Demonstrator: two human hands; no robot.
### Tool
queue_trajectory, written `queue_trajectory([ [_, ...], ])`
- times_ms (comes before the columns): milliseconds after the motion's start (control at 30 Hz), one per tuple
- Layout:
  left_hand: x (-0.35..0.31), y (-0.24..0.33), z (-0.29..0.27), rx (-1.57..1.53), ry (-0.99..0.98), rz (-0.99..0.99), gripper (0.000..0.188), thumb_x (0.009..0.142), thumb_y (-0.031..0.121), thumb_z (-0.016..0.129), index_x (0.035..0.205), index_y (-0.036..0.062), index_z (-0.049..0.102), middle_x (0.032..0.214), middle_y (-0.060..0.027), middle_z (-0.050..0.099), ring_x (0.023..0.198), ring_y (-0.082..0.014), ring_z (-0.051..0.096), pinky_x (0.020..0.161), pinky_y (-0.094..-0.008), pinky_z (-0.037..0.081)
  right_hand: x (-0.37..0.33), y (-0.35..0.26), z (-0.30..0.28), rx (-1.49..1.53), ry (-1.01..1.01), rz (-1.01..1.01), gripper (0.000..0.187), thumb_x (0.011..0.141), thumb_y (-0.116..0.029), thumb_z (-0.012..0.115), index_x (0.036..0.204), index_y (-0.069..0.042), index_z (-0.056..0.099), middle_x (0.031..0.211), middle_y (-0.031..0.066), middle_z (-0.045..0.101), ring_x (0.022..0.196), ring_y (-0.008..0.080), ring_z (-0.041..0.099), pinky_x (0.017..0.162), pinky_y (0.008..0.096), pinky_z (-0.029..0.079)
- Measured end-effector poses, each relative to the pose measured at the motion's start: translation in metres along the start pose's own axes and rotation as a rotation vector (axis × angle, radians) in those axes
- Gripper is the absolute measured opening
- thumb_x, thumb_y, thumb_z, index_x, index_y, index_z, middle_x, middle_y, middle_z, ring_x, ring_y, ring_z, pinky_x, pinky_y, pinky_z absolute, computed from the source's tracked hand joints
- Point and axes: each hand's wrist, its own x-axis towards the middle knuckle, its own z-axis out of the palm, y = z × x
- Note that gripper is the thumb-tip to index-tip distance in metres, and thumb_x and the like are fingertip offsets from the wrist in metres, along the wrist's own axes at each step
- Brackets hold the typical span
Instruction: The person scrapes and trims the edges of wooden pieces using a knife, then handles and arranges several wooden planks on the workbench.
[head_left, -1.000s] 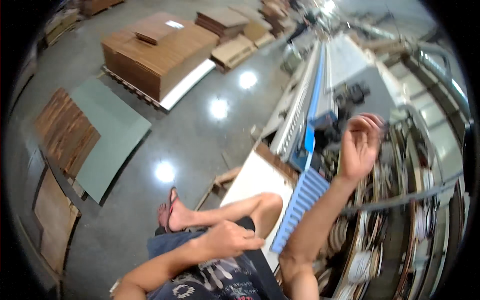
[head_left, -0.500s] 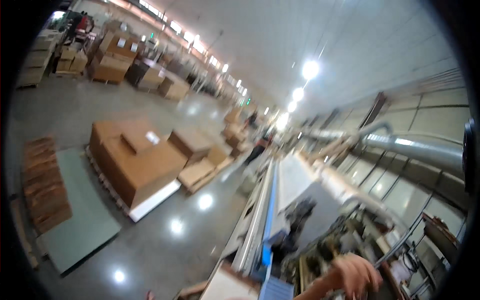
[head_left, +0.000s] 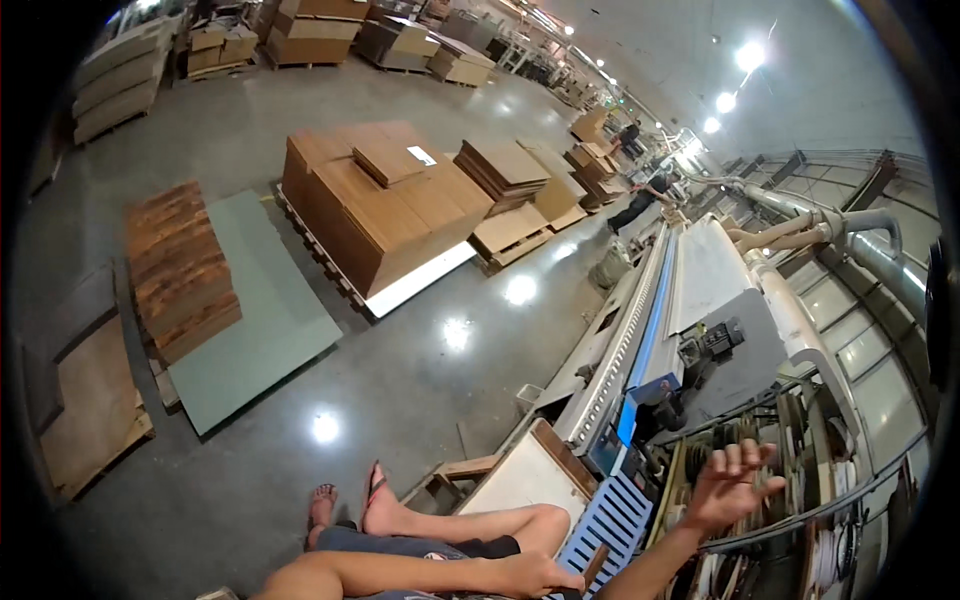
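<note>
- plainly, the right hand is raised at the lower right, its fingers spread and loosely bent, with nothing visible in it.
- near the bottom edge, the left hand is narrow, its fingers curled together; whether it pinches anything, i cannot tell.
- a thin brown strip shows just to the right of the left hand's fingertips, in front of the blue slatted rack; contact with the fingers is hard to judge.
- the rack itself slopes away between the two hands, just beyond the left one, with rows of slots across it.
- left of the rack lies a white panel with a brown edge, partly hidden behind the person's bent knee.
- past the rack, a long machine stretches into the distance, with a blue rail running along it.
- behind and beside the right hand, shelves are crowded with upright rolls and strips.
- across the gray floor, a green sheet lies beside a stack of wood-grain boards that covers part of it.
- farther off, a large brown stack sits on a pallet, with a smaller pile on top.
- a co-worker in dark clothes leans near the far part of the machine.
</note>
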Motion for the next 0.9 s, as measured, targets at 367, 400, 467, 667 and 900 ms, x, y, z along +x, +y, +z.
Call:
queue_trajectory([
  [367, -0.022, -0.001, 0.005, 0.089, 0.082, -0.114, 0.040, 0.081, 0.000, 0.059, 0.120, 0.0078, 0.064, 0.095, -0.0178, 0.071, 0.082, -0.0390, 0.069, 0.073, -0.0412, 0.057, -0.251, 0.210, -0.147, -1.579, -0.209, 0.984, 0.044, 0.082, -0.038, 0.076, 0.114, -0.009, 0.072, 0.108, 0.0151, 0.072, 0.104, 0.0356, 0.064, 0.093, 0.0433, 0.049],
  [400, -0.022, -0.002, 0.005, 0.117, 0.107, -0.095, 0.047, 0.076, -0.002, 0.061, 0.121, 0.0090, 0.065, 0.097, -0.0159, 0.072, 0.083, -0.0372, 0.069, 0.074, -0.0397, 0.058, -0.275, 0.217, -0.152, -1.573, -0.188, 0.977, 0.044, 0.082, -0.038, 0.076, 0.114, -0.009, 0.072, 0.108, 0.0151, 0.072, 0.104, 0.0356, 0.064, 0.093, 0.0433, 0.049],
  [467, -0.017, -0.001, 0.006, 0.101, 0.066, -0.131, 0.046, 0.077, -0.002, 0.061, 0.121, 0.0087, 0.065, 0.096, -0.0164, 0.072, 0.083, -0.0372, 0.069, 0.075, -0.0400, 0.057, -0.309, 0.227, -0.155, -1.669, -0.341, 1.083, 0.045, 0.086, -0.045, 0.068, 0.117, -0.012, 0.072, 0.111, 0.0172, 0.071, 0.104, 0.0363, 0.064, 0.101, 0.0514, 0.043],
  [667, -0.023, 0.006, -0.001, 0.051, -0.015, -0.187, 0.041, 0.080, 0.000, 0.062, 0.120, 0.0083, 0.065, 0.097, -0.0177, 0.072, 0.083, -0.0372, 0.069, 0.076, -0.0403, 0.057, -0.313, 0.244, -0.098, -1.876, -0.372, 0.956, 0.040, 0.090, -0.049, 0.062, 0.106, -0.015, 0.077, 0.106, 0.0121, 0.073, 0.109, 0.0310, 0.062, 0.103, 0.0648, 0.029],
  [900, -0.031, -0.008, 0.010, 0.071, -0.066, -0.224, 0.036, 0.083, -0.002, 0.058, 0.118, 0.0052, 0.064, 0.101, -0.0176, 0.071, 0.085, -0.0369, 0.070, 0.078, -0.0398, 0.058, -0.317, 0.256, -0.100, -2.018, -0.278, 0.846, 0.035, 0.088, -0.045, 0.065, 0.087, -0.013, 0.077, 0.086, 0.0102, 0.075, 0.090, 0.0286, 0.067, 0.101, 0.0592, 0.032],
])
